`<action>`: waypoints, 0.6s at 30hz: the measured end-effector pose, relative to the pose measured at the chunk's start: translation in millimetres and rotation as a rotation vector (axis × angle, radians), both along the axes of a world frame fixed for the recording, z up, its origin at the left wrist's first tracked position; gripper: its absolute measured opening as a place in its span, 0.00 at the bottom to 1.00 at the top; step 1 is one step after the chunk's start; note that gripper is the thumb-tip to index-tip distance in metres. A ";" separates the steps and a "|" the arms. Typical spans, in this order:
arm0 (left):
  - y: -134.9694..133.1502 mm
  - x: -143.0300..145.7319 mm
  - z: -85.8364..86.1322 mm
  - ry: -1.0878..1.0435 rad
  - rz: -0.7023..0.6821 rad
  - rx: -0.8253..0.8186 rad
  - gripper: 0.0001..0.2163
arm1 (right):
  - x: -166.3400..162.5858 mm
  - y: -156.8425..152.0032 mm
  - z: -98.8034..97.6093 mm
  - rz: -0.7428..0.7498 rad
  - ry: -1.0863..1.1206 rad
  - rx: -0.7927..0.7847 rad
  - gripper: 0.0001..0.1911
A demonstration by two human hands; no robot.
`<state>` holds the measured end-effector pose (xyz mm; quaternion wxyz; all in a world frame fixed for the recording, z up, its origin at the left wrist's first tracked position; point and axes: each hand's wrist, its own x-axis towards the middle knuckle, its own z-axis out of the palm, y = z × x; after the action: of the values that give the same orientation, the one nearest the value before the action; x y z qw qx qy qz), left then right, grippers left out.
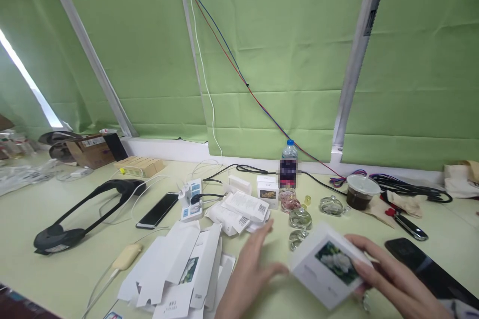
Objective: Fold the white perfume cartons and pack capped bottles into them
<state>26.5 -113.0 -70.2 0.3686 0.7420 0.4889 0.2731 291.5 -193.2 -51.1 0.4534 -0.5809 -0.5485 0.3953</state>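
Bare hands at a bench. The right hand grasps a white box printed with pale flowers, tilted, toward the bench's near edge. The left hand is empty, fingers spread, its thumb just beside the box; whether they touch cannot be told. Beyond the box, toward the far edge, stand small glass bottles. White cartons lie left of the left hand, near the near edge; a drink bottle stands by the far edge.
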 end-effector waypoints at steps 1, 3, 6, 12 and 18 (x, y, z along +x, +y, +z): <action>10.8 6.4 0.9 0.173 0.095 0.148 0.33 | 3.6 9.3 4.9 -0.020 -0.046 0.025 0.24; 32.9 21.6 -1.8 0.609 0.131 0.365 0.31 | 6.2 28.0 14.5 -0.036 -0.116 0.088 0.24; 59.3 43.3 -12.0 0.720 0.072 0.373 0.36 | 1.0 54.3 25.6 -0.003 -0.186 0.186 0.22; 76.9 58.8 -28.1 0.813 -0.037 0.414 0.23 | -14.7 95.2 31.1 0.118 -0.336 0.233 0.18; 75.1 43.6 -34.2 0.898 0.030 0.399 0.15 | -28.7 124.3 22.6 0.121 -0.613 0.277 0.14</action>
<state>70.0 -37.9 -104.4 -0.0318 0.8354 0.5483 0.0197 262.8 -69.0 -28.5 0.3178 -0.5721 -0.7410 0.1504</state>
